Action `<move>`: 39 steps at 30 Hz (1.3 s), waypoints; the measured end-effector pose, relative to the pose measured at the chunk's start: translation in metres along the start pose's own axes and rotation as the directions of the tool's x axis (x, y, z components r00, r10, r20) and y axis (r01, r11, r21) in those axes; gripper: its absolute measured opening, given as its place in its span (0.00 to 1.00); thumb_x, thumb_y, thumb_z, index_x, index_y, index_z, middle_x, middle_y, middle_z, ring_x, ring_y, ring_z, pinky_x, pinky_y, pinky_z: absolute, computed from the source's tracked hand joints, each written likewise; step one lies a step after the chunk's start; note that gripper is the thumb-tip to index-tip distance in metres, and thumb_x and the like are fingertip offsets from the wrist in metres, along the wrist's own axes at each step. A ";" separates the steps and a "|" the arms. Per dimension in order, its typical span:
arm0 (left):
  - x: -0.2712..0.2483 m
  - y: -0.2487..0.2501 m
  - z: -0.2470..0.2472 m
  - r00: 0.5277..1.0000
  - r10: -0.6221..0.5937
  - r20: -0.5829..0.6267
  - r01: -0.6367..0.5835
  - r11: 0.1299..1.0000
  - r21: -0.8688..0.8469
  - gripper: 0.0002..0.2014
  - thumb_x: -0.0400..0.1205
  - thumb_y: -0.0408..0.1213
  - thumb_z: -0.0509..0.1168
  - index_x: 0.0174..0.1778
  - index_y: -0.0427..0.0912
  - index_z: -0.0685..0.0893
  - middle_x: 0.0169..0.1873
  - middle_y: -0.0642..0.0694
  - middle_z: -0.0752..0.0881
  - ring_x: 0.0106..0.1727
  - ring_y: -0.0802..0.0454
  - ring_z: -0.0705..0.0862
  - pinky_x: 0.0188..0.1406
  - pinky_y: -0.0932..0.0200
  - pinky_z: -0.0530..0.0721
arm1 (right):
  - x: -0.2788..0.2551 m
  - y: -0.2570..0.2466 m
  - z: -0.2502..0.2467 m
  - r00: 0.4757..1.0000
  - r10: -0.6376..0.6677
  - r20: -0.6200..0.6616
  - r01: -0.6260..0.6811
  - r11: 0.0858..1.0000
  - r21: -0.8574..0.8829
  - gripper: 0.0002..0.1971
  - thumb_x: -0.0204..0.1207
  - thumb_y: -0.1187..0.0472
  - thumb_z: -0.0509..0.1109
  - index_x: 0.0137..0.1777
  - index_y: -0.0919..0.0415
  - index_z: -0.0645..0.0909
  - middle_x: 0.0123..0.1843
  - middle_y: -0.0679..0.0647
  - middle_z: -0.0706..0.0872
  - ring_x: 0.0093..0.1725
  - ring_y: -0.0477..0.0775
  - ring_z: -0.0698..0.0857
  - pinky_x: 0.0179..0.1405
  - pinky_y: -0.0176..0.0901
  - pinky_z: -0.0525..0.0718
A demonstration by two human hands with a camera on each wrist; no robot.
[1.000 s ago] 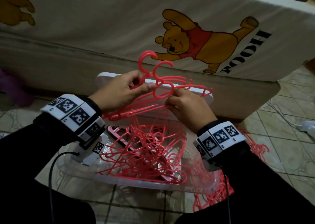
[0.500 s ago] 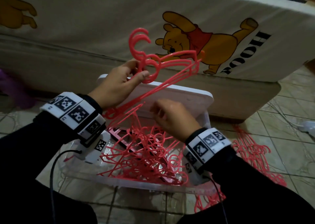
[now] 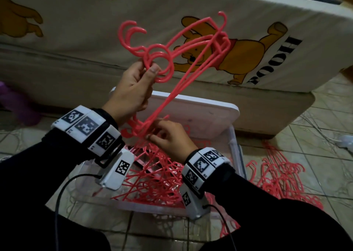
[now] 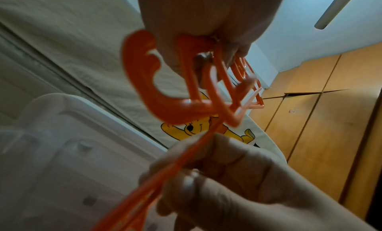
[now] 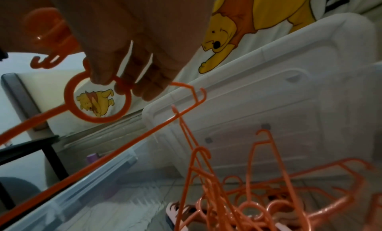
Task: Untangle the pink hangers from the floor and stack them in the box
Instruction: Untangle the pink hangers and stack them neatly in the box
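My left hand point(image 3: 148, 69) is raised above the box and grips a bunch of pink hangers point(image 3: 169, 97) at their ring necks, hooks pointing up and left. The bunch hangs tilted, its bars running down toward the box. My right hand point(image 3: 152, 136) is lower and pinches the bottom ends of those hangers; in the right wrist view its fingers point(image 5: 128, 80) curl on a hanger ring. Under both hands, a clear plastic box point(image 3: 236, 155) holds a tangled pile of pink hangers point(image 3: 158, 183). In the left wrist view the left hand point(image 4: 206, 38) is clamped on the hanger necks.
The box's white lid point(image 3: 200, 113) leans behind it against a mattress with a bear print point(image 3: 76, 30). More pink hangers point(image 3: 280, 176) lie tangled on the tiled floor to the right of the box. A purple object point(image 3: 11, 101) sits far left.
My left hand lifted the bunch higher and swung it from flat to steeply tilted. My right hand left the top of the bunch, dropped down and took hold of its lower ends.
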State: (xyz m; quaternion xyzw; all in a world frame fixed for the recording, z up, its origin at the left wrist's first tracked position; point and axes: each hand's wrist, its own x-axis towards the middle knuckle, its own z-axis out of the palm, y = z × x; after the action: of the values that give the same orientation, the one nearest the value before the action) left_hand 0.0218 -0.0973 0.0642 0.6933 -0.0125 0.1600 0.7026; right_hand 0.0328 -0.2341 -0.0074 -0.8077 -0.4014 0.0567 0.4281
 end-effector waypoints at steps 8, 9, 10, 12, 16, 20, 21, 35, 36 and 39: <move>-0.001 0.003 -0.006 1.000 0.016 -0.017 -0.017 0.999 -0.033 0.07 0.88 0.40 0.56 0.44 0.49 0.76 0.23 0.58 0.74 0.17 0.64 0.61 0.13 0.72 0.57 | 0.006 0.014 -0.017 0.986 0.075 -0.148 -0.064 0.995 0.082 0.05 0.75 0.65 0.73 0.48 0.66 0.85 0.43 0.57 0.89 0.42 0.53 0.86 0.47 0.51 0.84; -0.001 0.002 -0.007 1.000 0.021 -0.018 -0.022 0.999 -0.037 0.07 0.87 0.41 0.57 0.44 0.50 0.76 0.23 0.58 0.73 0.17 0.64 0.61 0.13 0.72 0.57 | 0.006 0.016 -0.019 0.981 0.101 -0.166 -0.084 0.991 0.108 0.04 0.75 0.66 0.73 0.47 0.66 0.85 0.42 0.55 0.88 0.41 0.51 0.85 0.46 0.50 0.84; -0.001 0.001 -0.007 1.000 0.028 -0.015 -0.028 0.999 -0.038 0.07 0.87 0.42 0.58 0.43 0.51 0.77 0.23 0.57 0.72 0.17 0.64 0.61 0.13 0.72 0.57 | 0.006 0.017 -0.021 0.975 0.127 -0.182 -0.102 0.985 0.137 0.04 0.75 0.66 0.72 0.47 0.66 0.85 0.40 0.52 0.87 0.39 0.48 0.84 0.46 0.47 0.84; -0.002 -0.002 -0.007 0.998 0.070 -0.004 -0.070 0.998 -0.001 0.08 0.84 0.43 0.59 0.42 0.54 0.81 0.21 0.58 0.69 0.16 0.65 0.62 0.12 0.72 0.60 | 0.005 0.020 -0.026 0.969 0.148 -0.198 -0.124 0.984 0.132 0.03 0.74 0.66 0.73 0.47 0.65 0.86 0.38 0.48 0.86 0.36 0.43 0.83 0.43 0.37 0.83; -0.002 -0.003 -0.014 0.969 0.246 0.005 -0.235 0.919 0.315 0.05 0.84 0.44 0.59 0.48 0.56 0.80 0.26 0.68 0.82 0.26 0.72 0.79 0.26 0.80 0.74 | 0.000 0.026 -0.046 0.981 0.081 -0.174 -0.101 0.989 -0.110 0.03 0.73 0.65 0.74 0.46 0.63 0.87 0.40 0.54 0.89 0.36 0.44 0.82 0.37 0.27 0.76; 0.004 -0.006 -0.035 0.962 0.265 -0.058 -0.181 0.785 0.593 0.14 0.78 0.58 0.61 0.56 0.60 0.81 0.43 0.58 0.87 0.48 0.51 0.87 0.53 0.44 0.85 | -0.006 0.030 -0.071 0.989 -0.034 -0.144 -0.030 0.908 -0.418 0.05 0.74 0.60 0.74 0.48 0.58 0.87 0.42 0.51 0.88 0.39 0.45 0.79 0.39 0.38 0.76; 0.005 -0.007 -0.039 0.962 0.263 -0.076 -0.149 0.736 0.660 0.17 0.77 0.61 0.59 0.57 0.59 0.81 0.42 0.57 0.86 0.48 0.50 0.87 0.52 0.43 0.84 | -0.007 0.032 -0.076 0.993 -0.026 -0.119 -0.028 0.900 -0.435 0.05 0.74 0.60 0.74 0.49 0.58 0.86 0.42 0.51 0.88 0.39 0.44 0.78 0.38 0.35 0.75; 0.004 -0.007 -0.041 0.972 0.218 -0.086 -0.054 0.564 0.824 0.20 0.79 0.60 0.54 0.53 0.50 0.81 0.40 0.45 0.87 0.46 0.38 0.85 0.42 0.47 0.81 | -0.019 0.027 -0.083 0.907 0.415 -0.069 -0.378 0.877 0.297 0.10 0.80 0.72 0.63 0.49 0.55 0.76 0.38 0.56 0.85 0.29 0.46 0.82 0.27 0.33 0.80; 0.005 -0.006 -0.041 0.976 0.196 -0.097 -0.045 0.613 0.789 0.21 0.78 0.59 0.53 0.51 0.49 0.81 0.40 0.44 0.87 0.46 0.39 0.84 0.44 0.45 0.81 | -0.019 0.021 -0.085 0.897 0.440 -0.038 -0.386 0.823 0.417 0.10 0.80 0.73 0.62 0.48 0.57 0.77 0.39 0.57 0.85 0.30 0.48 0.82 0.30 0.35 0.83; 0.006 -0.006 -0.040 0.989 0.137 -0.060 -0.057 0.716 0.696 0.15 0.79 0.54 0.52 0.51 0.52 0.79 0.40 0.47 0.86 0.46 0.43 0.84 0.50 0.41 0.81 | -0.019 0.009 -0.088 0.921 0.390 0.008 -0.320 0.741 0.590 0.09 0.79 0.74 0.64 0.53 0.61 0.80 0.41 0.56 0.88 0.35 0.50 0.87 0.38 0.38 0.87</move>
State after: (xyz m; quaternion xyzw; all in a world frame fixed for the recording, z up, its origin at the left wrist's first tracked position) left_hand 0.0206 -0.0571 0.0583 0.8942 0.0494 0.2264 0.3830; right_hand 0.0634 -0.3068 0.0367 -0.7015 -0.1777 0.2098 0.6575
